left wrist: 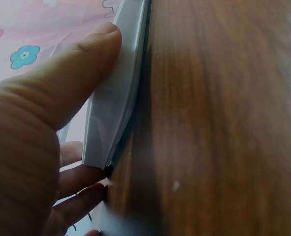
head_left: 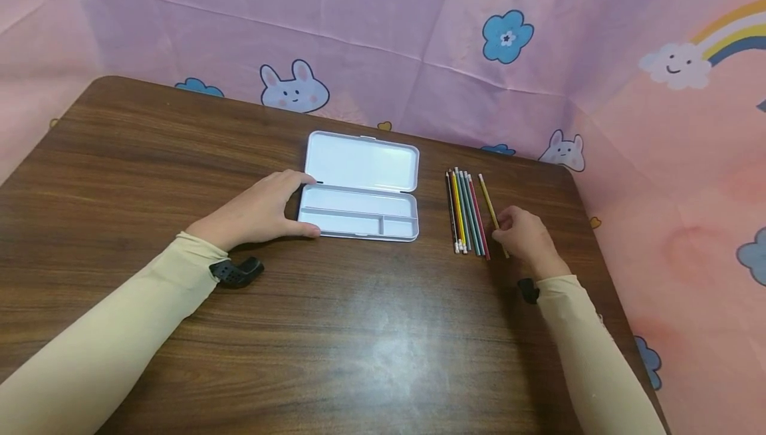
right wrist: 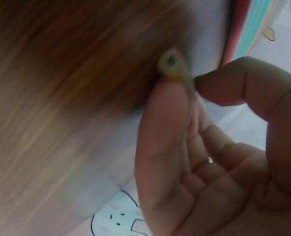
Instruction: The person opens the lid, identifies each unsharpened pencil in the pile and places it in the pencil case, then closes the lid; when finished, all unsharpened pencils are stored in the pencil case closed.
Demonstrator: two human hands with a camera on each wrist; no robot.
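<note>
An open white pencil case [head_left: 359,223] lies on the table with its lid [head_left: 362,161] folded back. My left hand [head_left: 258,212] holds its left end, thumb along the front side and fingers around toward the hinge. In the left wrist view the thumb [left wrist: 83,69] lies against the white side wall [left wrist: 113,98]. At the right, my right hand [head_left: 523,239] pinches a yellow pencil [head_left: 487,199] between thumb and fingers. Its blunt end [right wrist: 171,63] pokes out past the fingertips in the right wrist view. Just left of it lies a row of several pencils [head_left: 463,212].
The case has one long compartment at the back, plus a longer and a shorter one [head_left: 399,227] in front. Everything rests on a brown wooden table [head_left: 335,328]. A printed pink and purple cloth [head_left: 383,36] hangs behind and along the right side.
</note>
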